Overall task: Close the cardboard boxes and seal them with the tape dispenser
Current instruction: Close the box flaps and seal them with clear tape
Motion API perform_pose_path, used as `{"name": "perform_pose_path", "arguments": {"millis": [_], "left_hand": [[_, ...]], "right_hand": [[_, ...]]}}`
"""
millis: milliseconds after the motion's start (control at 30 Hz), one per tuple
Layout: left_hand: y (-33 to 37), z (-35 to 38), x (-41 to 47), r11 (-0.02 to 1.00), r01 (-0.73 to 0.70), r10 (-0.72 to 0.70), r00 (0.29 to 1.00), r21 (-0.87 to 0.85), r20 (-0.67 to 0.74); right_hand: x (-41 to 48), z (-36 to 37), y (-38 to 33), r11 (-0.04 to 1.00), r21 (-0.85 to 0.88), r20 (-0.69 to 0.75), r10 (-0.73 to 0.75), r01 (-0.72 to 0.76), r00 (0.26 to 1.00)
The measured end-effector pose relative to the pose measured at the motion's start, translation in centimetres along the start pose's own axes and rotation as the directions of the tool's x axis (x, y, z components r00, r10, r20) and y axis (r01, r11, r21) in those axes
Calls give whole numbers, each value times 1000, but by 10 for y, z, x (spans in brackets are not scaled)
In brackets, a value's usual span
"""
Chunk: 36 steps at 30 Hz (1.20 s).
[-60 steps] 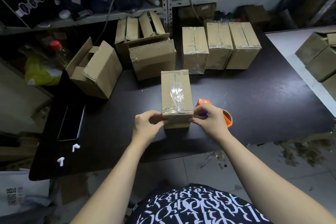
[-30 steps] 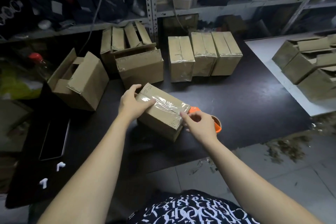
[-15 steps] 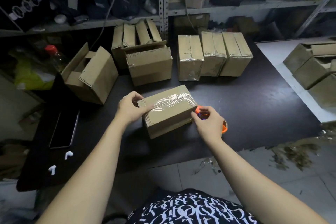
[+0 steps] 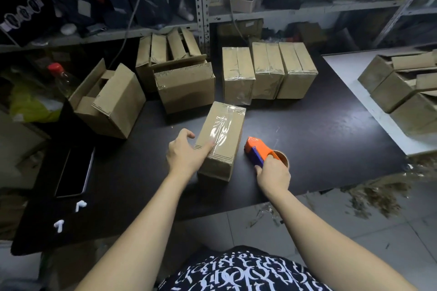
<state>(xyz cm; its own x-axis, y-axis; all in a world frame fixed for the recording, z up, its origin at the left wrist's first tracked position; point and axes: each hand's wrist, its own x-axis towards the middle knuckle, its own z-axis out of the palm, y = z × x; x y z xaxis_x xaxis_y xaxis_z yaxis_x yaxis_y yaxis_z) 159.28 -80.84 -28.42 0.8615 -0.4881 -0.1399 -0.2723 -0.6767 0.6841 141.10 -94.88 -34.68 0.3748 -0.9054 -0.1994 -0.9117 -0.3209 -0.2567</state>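
Note:
A closed cardboard box (image 4: 221,139) with clear tape along its top lies lengthwise on the black table (image 4: 307,139). My left hand (image 4: 184,156) rests against its near left side, thumb lying on the top edge, fingers loose. Just right of the box sits the orange and blue tape dispenser (image 4: 257,151), and my right hand (image 4: 274,173) grips its rear end. Three taped boxes (image 4: 267,71) stand in a row at the back.
An open box (image 4: 108,99) lies on its side at the left, further open boxes (image 4: 179,73) behind the middle. A phone (image 4: 75,170) and two white earbuds (image 4: 68,216) lie near the left front edge. More boxes (image 4: 402,85) sit on the white surface at the right.
The taped box has been turned from crosswise to lengthwise and slid away from me. My right hand left the box and took hold of the tape dispenser.

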Motion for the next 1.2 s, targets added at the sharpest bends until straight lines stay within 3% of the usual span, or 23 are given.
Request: {"name": "perform_pose_path", "arguments": {"millis": [133, 233, 333, 500, 600, 667, 800, 933, 1200], "left_hand": [[6, 2, -3, 998, -58, 55, 996, 37, 72], [14, -6, -2, 995, -95, 94, 995, 25, 35], [33, -16, 3, 981, -145, 148, 989, -129, 19], [87, -36, 6, 846, -314, 382, 921, -431, 78], [109, -51, 9, 795, -329, 500, 832, -510, 241], [114, -60, 10, 794, -314, 533, 771, -520, 348], [116, -73, 8, 790, -316, 563, 713, -525, 417], [112, -81, 7, 810, -396, 568, 715, -432, 408], [103, -88, 8, 838, -387, 519, 783, -384, 344]], "right_hand": [[-2, -1, 1, 975, 212, 0, 69, -67, 998], [-5, -15, 2, 901, 430, -37, 88, -64, 995], [-8, -32, 0, 814, 574, -154, 2, 88, 988], [-23, -62, -11, 544, 810, -178, -126, 218, 976], [-30, -73, -13, 512, 782, -263, -248, 356, 932], [-34, -78, -12, 536, 674, -364, -358, 508, 860], [-34, -77, -10, 525, 510, -470, -493, 681, 732], [-29, -73, -10, 508, 470, -478, -541, 722, 692], [-24, -67, -17, 523, 383, -508, -569, 761, 647]]}}
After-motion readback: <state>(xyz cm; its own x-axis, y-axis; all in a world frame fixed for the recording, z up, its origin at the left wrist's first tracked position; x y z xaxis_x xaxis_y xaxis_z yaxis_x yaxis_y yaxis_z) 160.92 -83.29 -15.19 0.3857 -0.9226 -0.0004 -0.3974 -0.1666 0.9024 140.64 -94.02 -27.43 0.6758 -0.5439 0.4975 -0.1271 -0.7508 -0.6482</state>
